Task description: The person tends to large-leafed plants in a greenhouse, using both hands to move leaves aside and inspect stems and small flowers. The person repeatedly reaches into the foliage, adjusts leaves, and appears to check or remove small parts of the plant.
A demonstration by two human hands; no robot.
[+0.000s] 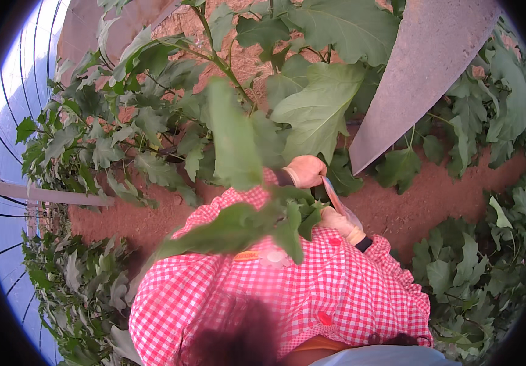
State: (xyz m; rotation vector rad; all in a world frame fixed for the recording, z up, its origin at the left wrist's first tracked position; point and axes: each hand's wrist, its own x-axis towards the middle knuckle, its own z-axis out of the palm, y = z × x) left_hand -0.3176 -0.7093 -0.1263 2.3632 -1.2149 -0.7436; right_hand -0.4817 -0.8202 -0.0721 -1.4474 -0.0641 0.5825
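My left hand [306, 171], in a thin pale glove, is closed on the upper end of a thin pinkish-blue strip or sheet edge [333, 194]. The strip runs down beside my right hand [336, 220], also gloved. Green leaves [297, 224] partly cover the right hand's fingers, and its grip is unclear. A large lobed leaf [320, 105] hangs just beyond the left hand. Blurred leaves close to the camera [233, 137] lie across the left sleeve and the chest of the red-and-white checked smock [317, 283].
Leafy plants with thick green stems [226, 68] stand in front and on both sides. A grey slanting post or beam [420, 78] comes down at the upper right. Reddish soil [395, 210] shows between rows. Another pale bar [48, 192] and translucent sheeting with dark lines [6, 137] are at the left.
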